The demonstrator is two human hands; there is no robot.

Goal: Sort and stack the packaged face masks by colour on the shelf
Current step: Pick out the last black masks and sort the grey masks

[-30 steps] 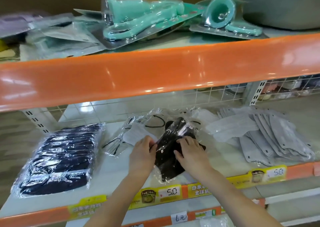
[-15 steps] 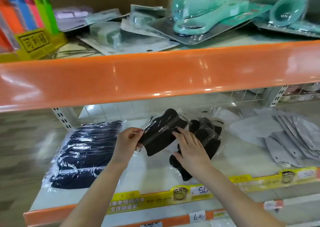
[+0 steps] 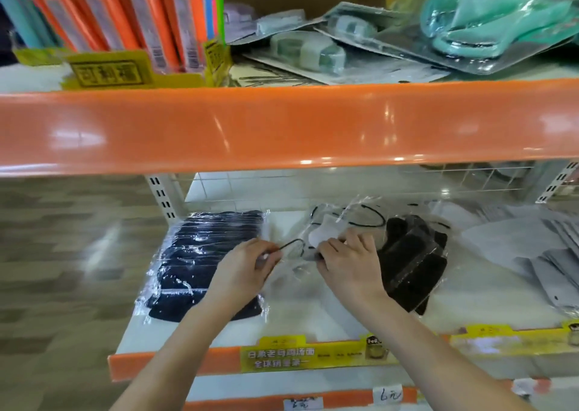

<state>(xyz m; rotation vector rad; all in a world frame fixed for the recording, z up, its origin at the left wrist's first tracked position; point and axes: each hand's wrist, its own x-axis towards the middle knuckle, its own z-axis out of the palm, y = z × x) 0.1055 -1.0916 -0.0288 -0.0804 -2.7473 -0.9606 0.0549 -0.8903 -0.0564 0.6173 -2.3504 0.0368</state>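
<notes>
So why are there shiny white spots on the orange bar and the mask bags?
Head view: ceiling lights glare off the glossy orange shelf edge and the clear wrap on the navy mask stack; the yellow price strip and the picture's edges are blurred, and the wide lens bends the shelf line.

A shop, at a display shelf.
Orange-edged shelves [image 3: 282, 125] carry yellow price labels [image 3: 313, 357] (one handwritten) and packaged goods [image 3: 470, 25].
</notes>
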